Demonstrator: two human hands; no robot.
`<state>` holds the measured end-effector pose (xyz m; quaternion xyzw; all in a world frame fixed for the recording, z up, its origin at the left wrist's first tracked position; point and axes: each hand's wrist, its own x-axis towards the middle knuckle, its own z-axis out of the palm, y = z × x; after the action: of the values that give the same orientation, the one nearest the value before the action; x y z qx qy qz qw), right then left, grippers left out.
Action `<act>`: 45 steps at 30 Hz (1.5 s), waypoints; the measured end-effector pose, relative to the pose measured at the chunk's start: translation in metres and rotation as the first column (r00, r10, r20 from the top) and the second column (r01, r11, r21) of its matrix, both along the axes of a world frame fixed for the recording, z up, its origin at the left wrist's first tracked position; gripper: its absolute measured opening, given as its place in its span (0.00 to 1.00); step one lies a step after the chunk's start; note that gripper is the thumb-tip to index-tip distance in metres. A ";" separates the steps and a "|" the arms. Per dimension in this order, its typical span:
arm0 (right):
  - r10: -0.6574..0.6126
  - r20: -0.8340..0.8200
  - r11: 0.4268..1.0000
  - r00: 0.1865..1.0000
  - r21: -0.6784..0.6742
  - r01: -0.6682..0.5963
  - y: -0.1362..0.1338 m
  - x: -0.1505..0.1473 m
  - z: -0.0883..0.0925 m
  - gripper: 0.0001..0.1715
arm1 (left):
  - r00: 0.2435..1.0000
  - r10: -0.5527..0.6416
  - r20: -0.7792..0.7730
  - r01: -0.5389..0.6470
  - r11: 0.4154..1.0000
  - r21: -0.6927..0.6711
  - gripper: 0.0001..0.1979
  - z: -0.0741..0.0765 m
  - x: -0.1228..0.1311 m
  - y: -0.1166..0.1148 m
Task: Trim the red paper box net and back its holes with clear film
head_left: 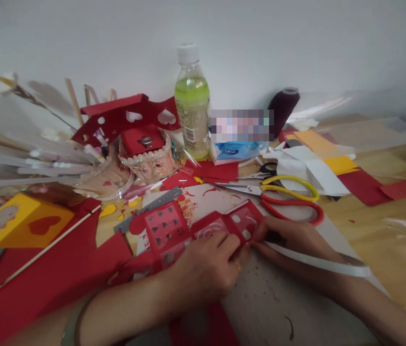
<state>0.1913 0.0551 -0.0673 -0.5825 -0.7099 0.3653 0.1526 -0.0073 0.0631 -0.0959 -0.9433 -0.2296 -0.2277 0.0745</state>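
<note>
A red paper cut-out with square panels, their shaped holes backed by clear film, lies unfolded in front of me. My left hand, a ring on one finger, has its fingers curled and pressed on the cut-out's right part. At the right edge of that panel, my right hand pinches a narrow white strip, which looks like tape. The strip's loose end curves back over my right forearm. Both hands' fingertips almost meet at the panel's corner, and the exact contact there is hidden.
Scissors with yellow and red handles lie just behind my right hand, beside black-handled scissors. A metal ruler rests behind the cut-out. Further back stand a green drink bottle, tissue pack and thread spool. A yellow box sits left.
</note>
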 end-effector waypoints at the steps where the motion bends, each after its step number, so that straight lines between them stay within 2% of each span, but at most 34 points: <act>1: 0.008 0.005 1.000 1.000 0.005 -0.008 0.000 0.000 0.001 0.08 | 1.000 0.006 -0.006 -0.006 1.000 -0.010 0.05 -0.001 0.001 0.000; 7: -0.015 0.050 0.999 0.999 0.039 0.013 0.000 -0.001 0.008 0.08 | 0.995 -0.040 -0.087 0.036 0.998 -0.046 0.05 0.006 0.000 0.005; 10: -0.076 0.066 0.990 0.995 0.120 0.068 -0.001 0.007 0.011 0.08 | 0.994 -0.052 -0.095 0.045 0.996 -0.072 0.05 0.011 -0.001 0.008; 12: -0.108 0.014 0.985 0.994 0.133 0.105 0.000 0.016 0.013 0.10 | 0.993 -0.063 -0.097 0.054 0.995 -0.089 0.05 0.012 -0.001 0.009; 16: -0.159 -0.124 0.985 0.980 0.046 0.166 0.004 0.036 0.017 0.12 | 0.992 -0.076 -0.098 0.066 0.993 -0.100 0.05 0.012 0.000 0.009; 18: -0.168 -0.108 0.983 0.980 0.050 0.174 0.005 0.042 0.018 0.11 | 0.993 -0.075 -0.088 0.066 0.993 -0.101 0.05 0.010 -0.001 0.009; 21: -0.178 -0.022 0.972 0.984 0.153 0.179 0.005 0.042 0.015 0.09 | 0.993 -0.082 -0.085 0.074 0.992 -0.102 0.05 0.008 -0.001 0.009; 30: -0.111 0.158 0.929 0.981 0.366 0.046 0.007 0.036 0.000 0.05 | 0.993 -0.080 -0.085 0.071 0.992 -0.107 0.07 0.006 0.001 0.008; 36: -0.014 0.234 0.920 0.972 0.384 -0.079 0.005 0.040 -0.003 0.08 | 0.980 -0.164 -0.109 0.154 0.984 -0.093 0.09 0.011 -0.002 0.009; 45: 0.036 0.249 0.886 0.968 0.440 -0.146 0.006 0.041 -0.009 0.13 | 0.959 -0.243 -0.146 0.239 0.970 -0.040 0.12 0.026 -0.001 0.015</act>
<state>0.2326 0.0611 -0.0765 -0.5353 -0.8151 0.1250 0.1826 -0.0083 0.0777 -0.0701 -0.9795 -0.1093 -0.1609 0.0530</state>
